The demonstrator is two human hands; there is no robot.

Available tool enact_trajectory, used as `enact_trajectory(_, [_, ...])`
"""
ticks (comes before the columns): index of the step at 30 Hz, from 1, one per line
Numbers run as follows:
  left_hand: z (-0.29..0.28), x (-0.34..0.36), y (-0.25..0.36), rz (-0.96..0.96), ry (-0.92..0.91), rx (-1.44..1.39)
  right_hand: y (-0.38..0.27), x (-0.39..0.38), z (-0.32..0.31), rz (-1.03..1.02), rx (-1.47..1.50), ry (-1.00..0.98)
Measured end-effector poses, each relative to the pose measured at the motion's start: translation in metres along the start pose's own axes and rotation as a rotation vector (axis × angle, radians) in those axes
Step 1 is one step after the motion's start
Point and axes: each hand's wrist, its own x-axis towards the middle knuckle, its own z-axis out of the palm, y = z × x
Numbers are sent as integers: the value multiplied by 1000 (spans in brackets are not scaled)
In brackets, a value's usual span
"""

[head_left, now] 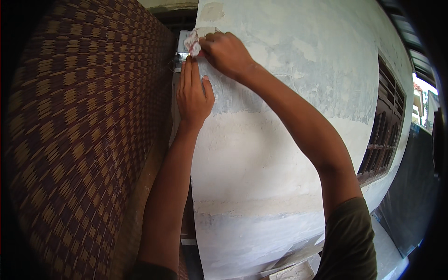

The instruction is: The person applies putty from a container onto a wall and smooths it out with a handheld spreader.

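Note:
My right hand (pixel 226 51) is up at the wall's left edge, its fingers closed on a crumpled white wad (pixel 191 43) with red marks. Whether the wad is cloth, paper or plastic I cannot make out. Just below it, my left hand (pixel 193 95) lies flat along the wall edge, fingers stretched upward and thumb apart. Its fingertips come close to the wad. The wall (pixel 280 149) is whitish, with patchy grey bands and rough plaster. Behind the wad a pale, shiny piece (pixel 182 42) shows at the edge, partly hidden.
A brown and tan woven panel (pixel 88 116) rises close on the left. On the right, the wall holds a dark wooden window (pixel 382 121). Beyond it hangs a dark sheet (pixel 410 186). Pale flat pieces (pixel 294 270) lie at the wall's foot.

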Motion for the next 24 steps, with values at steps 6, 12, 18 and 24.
enact_trajectory(6, [2,7,7,15,32,-19,42,53,-18,196,-92,91])
enact_trajectory(12, [3,3,-2,7,34,5,2,26,24,-66,21,96])
enact_trajectory(18, [0,4,2,-13,24,14,17,37,-1,-7,49,212])
enact_trajectory(24, [1,6,3,15,58,7,48,34,4,106,-112,-11])
